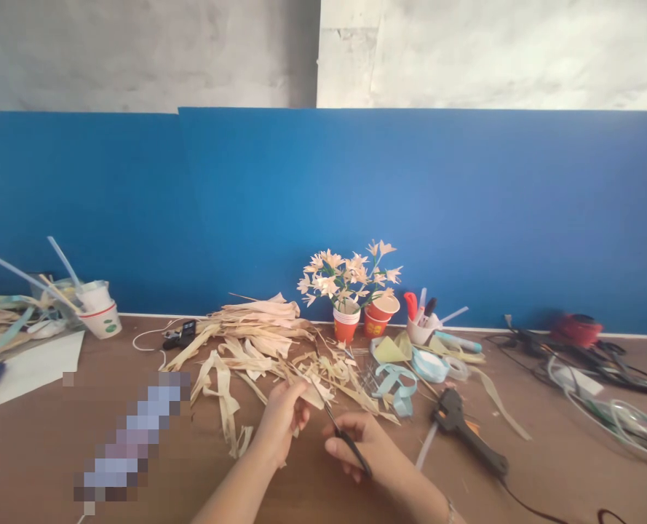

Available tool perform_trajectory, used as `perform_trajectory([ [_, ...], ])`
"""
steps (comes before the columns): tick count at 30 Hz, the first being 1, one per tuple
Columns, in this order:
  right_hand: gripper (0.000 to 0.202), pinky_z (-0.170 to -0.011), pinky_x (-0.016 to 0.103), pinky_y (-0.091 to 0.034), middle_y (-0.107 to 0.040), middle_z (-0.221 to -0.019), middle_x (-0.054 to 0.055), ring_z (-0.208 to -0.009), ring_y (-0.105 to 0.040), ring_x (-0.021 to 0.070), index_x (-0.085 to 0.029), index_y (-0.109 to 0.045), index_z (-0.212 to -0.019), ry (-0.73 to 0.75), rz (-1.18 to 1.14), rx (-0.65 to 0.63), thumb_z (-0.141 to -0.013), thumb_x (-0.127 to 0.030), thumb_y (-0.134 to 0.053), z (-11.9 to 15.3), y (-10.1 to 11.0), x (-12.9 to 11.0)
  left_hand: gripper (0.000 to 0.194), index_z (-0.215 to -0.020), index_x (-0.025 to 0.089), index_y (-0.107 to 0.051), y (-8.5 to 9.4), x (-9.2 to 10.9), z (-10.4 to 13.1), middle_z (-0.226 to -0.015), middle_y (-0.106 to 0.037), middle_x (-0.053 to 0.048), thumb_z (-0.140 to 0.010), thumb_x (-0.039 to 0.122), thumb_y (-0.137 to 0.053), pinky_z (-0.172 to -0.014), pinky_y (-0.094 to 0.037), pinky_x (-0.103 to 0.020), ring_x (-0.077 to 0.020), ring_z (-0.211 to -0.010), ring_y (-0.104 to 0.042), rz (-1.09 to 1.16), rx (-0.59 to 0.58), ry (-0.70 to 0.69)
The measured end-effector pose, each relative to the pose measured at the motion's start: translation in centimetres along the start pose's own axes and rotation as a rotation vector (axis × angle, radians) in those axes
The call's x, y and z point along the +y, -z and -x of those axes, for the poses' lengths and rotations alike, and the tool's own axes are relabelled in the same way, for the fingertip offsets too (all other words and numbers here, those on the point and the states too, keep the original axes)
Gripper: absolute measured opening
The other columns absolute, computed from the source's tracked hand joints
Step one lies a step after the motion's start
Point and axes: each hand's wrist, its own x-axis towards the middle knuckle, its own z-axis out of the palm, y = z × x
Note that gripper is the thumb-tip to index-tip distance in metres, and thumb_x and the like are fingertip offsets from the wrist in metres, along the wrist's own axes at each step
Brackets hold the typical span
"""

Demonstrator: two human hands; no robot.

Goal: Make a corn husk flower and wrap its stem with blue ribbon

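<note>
My left hand point(286, 420) is closed, pinching a small pale piece of corn husk point(313, 395) between thumb and fingers. In my right hand point(371, 444) is a pair of scissors point(349, 442) with dark handles, its blades pointing up and left to the husk piece. Whether the blades touch it I cannot tell. Just beyond my hands lie loose husk strips point(222, 389) and scraps point(339, 371), with a larger bundle of dried husks point(257, 320) behind them. Pale handmade flowers point(345, 273) on green stems stand in a red paper cup point(346, 325) at the back.
Right of my hands lie a black glue gun point(468, 429) with its cord and pale blue ribbon point(398, 389). A white cup of pens point(420, 331) and another red cup point(376, 325) stand behind. Cables point(618, 415) tangle far right. A white cup point(102, 320) stands left, and a blue partition point(410, 182) closes the back.
</note>
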Motion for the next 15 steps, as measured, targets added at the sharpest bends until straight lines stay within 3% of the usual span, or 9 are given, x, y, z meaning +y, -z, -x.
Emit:
perform_trajectory([
  [15, 0.043, -0.030, 0.013, -0.031, -0.045, -0.040, -0.008, -0.033, -0.038, 0.0045, -0.011, -0.063, -0.082, -0.039, 0.014, -0.030, -0.064, -0.050, -0.069, 0.06, -0.02, 0.00, 0.028, -0.065, 0.016, -0.050, 0.53, -0.55, -0.68, -0.049, -0.053, 0.006, -0.063, 0.037, -0.068, -0.036, -0.023, -0.015, -0.0044, -0.036, -0.042, 0.022, 0.049, -0.058],
])
